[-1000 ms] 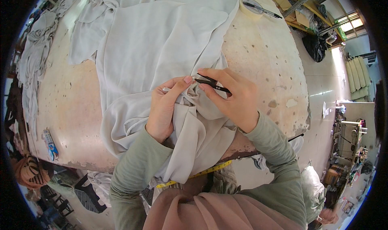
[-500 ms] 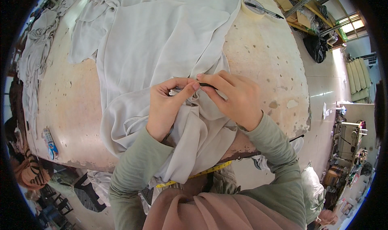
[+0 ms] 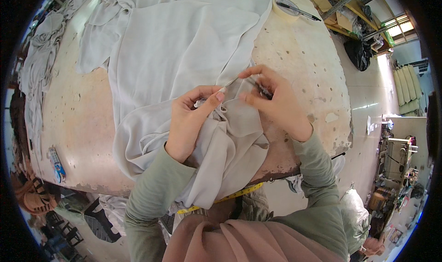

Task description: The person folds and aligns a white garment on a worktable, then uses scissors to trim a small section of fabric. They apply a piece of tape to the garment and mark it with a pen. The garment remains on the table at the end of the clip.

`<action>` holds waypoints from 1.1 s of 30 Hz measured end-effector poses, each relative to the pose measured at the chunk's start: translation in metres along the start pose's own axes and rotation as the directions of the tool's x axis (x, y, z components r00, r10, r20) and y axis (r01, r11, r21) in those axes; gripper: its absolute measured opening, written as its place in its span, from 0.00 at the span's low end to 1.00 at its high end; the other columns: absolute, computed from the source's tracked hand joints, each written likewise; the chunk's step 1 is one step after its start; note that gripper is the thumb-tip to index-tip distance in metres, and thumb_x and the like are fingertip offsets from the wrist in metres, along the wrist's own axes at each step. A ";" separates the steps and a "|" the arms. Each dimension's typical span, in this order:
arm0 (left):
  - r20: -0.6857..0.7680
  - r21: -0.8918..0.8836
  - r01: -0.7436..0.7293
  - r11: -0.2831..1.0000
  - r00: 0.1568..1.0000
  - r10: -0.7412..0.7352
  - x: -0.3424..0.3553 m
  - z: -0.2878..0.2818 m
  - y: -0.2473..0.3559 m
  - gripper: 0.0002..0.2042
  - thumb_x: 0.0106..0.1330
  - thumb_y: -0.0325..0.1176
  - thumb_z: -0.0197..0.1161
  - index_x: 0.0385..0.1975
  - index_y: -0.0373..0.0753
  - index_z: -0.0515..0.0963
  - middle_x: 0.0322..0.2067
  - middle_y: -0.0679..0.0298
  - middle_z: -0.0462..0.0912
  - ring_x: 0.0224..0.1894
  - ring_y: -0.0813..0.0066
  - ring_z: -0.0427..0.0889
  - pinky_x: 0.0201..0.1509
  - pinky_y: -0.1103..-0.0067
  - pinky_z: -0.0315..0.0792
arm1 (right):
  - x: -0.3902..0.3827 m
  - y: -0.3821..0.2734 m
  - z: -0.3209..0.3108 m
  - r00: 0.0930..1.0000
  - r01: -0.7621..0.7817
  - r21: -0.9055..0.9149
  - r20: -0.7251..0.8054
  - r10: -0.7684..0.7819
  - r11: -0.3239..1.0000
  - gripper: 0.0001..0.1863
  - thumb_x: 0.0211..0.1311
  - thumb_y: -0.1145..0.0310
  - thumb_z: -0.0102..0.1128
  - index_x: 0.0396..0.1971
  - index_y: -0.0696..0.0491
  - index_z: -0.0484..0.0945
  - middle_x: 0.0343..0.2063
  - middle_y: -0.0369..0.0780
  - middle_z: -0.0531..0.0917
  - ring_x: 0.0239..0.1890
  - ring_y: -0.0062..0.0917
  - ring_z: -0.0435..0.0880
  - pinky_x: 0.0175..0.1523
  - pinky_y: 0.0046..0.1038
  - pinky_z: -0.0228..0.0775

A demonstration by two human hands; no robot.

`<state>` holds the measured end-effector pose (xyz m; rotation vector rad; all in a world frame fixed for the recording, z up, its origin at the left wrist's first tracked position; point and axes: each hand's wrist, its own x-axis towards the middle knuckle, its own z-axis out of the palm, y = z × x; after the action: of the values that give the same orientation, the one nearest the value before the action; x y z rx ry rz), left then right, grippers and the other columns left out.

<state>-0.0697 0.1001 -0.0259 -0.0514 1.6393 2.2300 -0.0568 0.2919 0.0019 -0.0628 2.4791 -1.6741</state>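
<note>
Head view: left hand (image 3: 191, 113) pinching pale grey cloth (image 3: 161, 45), work apparently unfinished

The cloth lies spread across the worktop (image 3: 301, 68), its near part bunched under both hands and hanging over the front edge. The left thumb and forefinger press together on a small fold. The right hand (image 3: 278, 103) is curled around a black tool (image 3: 265, 92), partly hidden and blurred; its thumb and forefinger stand apart, the forefinger at a thin strip of cloth. Whether it grips that strip, I cannot tell. This spot looks in hand rather than finished; no completed detail shows, and how much remains cannot be judged. A tape roll (image 3: 279, 14) sits beyond.
</note>
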 end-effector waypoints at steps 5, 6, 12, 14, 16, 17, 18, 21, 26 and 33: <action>0.010 0.048 -0.031 0.998 1.000 0.030 0.000 -0.001 -0.001 0.07 0.60 0.28 0.66 0.33 0.32 0.81 0.34 0.65 0.82 0.35 0.81 0.77 0.43 0.83 0.70 | 0.000 0.008 0.019 0.993 0.067 0.256 -0.109 -0.040 0.964 0.11 0.59 0.69 0.63 0.39 0.56 0.79 0.27 0.30 0.79 0.31 0.09 0.71 0.35 0.14 0.62; 0.011 0.098 -0.075 0.992 0.997 0.074 0.000 0.000 -0.002 0.07 0.59 0.28 0.67 0.33 0.32 0.81 0.33 0.65 0.82 0.34 0.82 0.77 0.42 0.83 0.70 | -0.001 0.010 0.023 0.992 0.029 0.219 -0.127 -0.001 0.975 0.10 0.59 0.68 0.63 0.38 0.57 0.79 0.28 0.30 0.80 0.30 0.09 0.71 0.34 0.15 0.63; 0.003 0.283 -0.234 0.930 0.970 0.243 -0.001 0.002 -0.003 0.07 0.58 0.26 0.68 0.33 0.31 0.82 0.29 0.66 0.83 0.32 0.85 0.76 0.38 0.85 0.69 | 0.000 0.013 0.036 0.964 0.172 0.092 -0.220 -0.149 0.981 0.11 0.61 0.65 0.62 0.34 0.58 0.80 0.27 0.32 0.81 0.26 0.10 0.72 0.32 0.15 0.63; 0.025 0.290 -0.238 0.927 0.970 0.241 -0.001 0.001 0.000 0.07 0.57 0.27 0.69 0.33 0.31 0.83 0.29 0.66 0.83 0.32 0.84 0.76 0.38 0.85 0.69 | 0.000 0.012 0.034 0.976 0.128 0.121 -0.189 -0.104 0.984 0.14 0.60 0.61 0.63 0.35 0.57 0.80 0.23 0.34 0.81 0.26 0.11 0.74 0.30 0.16 0.66; 0.071 0.270 -0.169 0.948 0.985 0.156 -0.001 -0.002 0.003 0.08 0.57 0.29 0.69 0.32 0.31 0.83 0.31 0.64 0.84 0.34 0.82 0.78 0.42 0.84 0.70 | -0.001 0.011 0.029 0.991 -0.079 0.357 -0.076 0.114 0.931 0.14 0.61 0.60 0.63 0.35 0.56 0.80 0.23 0.32 0.79 0.24 0.11 0.70 0.29 0.17 0.62; 0.081 0.236 -0.136 0.962 0.989 0.120 -0.001 -0.003 0.005 0.08 0.58 0.29 0.69 0.33 0.31 0.82 0.31 0.64 0.84 0.34 0.81 0.78 0.42 0.84 0.70 | -0.002 0.011 0.027 0.975 -0.198 0.445 -0.004 0.223 0.873 0.14 0.61 0.59 0.63 0.36 0.56 0.80 0.22 0.31 0.78 0.22 0.11 0.68 0.28 0.17 0.61; 0.093 0.203 -0.101 0.974 0.992 0.083 0.000 -0.005 0.007 0.08 0.58 0.29 0.69 0.34 0.31 0.82 0.31 0.64 0.84 0.34 0.81 0.78 0.41 0.83 0.71 | -0.001 0.010 0.027 0.980 -0.180 0.446 0.005 0.199 0.877 0.14 0.61 0.59 0.63 0.36 0.55 0.80 0.23 0.30 0.77 0.22 0.11 0.67 0.27 0.17 0.59; 0.083 0.030 0.030 0.999 0.996 -0.032 0.000 -0.005 0.009 0.09 0.59 0.28 0.67 0.36 0.31 0.82 0.31 0.65 0.83 0.34 0.83 0.77 0.40 0.85 0.70 | 0.000 0.007 0.028 0.989 -0.011 0.368 -0.134 0.064 0.930 0.14 0.62 0.58 0.62 0.38 0.53 0.80 0.25 0.29 0.76 0.22 0.11 0.65 0.27 0.17 0.57; 0.038 -0.159 0.147 0.976 0.989 -0.143 -0.002 -0.004 0.012 0.10 0.60 0.28 0.66 0.39 0.31 0.81 0.33 0.65 0.83 0.35 0.82 0.79 0.41 0.84 0.72 | -0.002 0.000 0.020 0.891 0.249 -0.006 -0.390 -0.232 0.968 0.13 0.60 0.60 0.64 0.40 0.51 0.80 0.29 0.34 0.79 0.26 0.16 0.75 0.29 0.19 0.65; 0.066 -0.231 0.189 0.954 0.982 -0.178 0.000 -0.007 0.014 0.10 0.62 0.29 0.65 0.39 0.31 0.80 0.33 0.64 0.84 0.34 0.81 0.81 0.39 0.84 0.74 | -0.001 0.003 0.019 0.833 0.413 -0.373 -0.213 -0.510 0.831 0.16 0.49 0.73 0.69 0.41 0.50 0.82 0.28 0.36 0.81 0.24 0.18 0.75 0.26 0.19 0.64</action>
<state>-0.0751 0.0896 -0.0154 -0.2057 1.2816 2.2523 -0.0533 0.2758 -0.0075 -0.5325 3.1546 -1.5073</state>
